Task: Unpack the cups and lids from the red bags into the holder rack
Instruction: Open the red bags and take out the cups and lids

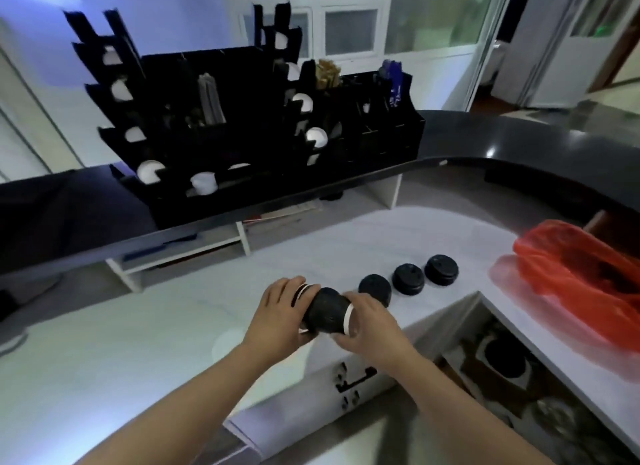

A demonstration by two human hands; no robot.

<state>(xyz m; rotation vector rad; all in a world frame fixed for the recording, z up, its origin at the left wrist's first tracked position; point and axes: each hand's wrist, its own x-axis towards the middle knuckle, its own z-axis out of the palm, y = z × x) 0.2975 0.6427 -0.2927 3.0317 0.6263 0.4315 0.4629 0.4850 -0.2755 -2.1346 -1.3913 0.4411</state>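
Both hands hold a sideways stack of black cups (325,314) over the white counter (138,343): the left hand (278,317) has its fingers curled round one end, and the right hand (369,320) grips the white-rimmed end. Three black lids (408,279) lie in a row just beyond, with the red bag (575,277) crumpled to the right. The black holder rack (242,135) stands well apart on the raised dark ledge (519,142), already showing several white lids in its slots.

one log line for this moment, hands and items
hands: left and right grip black cup stack | three lids on counter | red bag right

The hands (322,320) cover both ends of the cups (325,315); their count is unclear. The red bag (581,284) is blurred, contents hidden.
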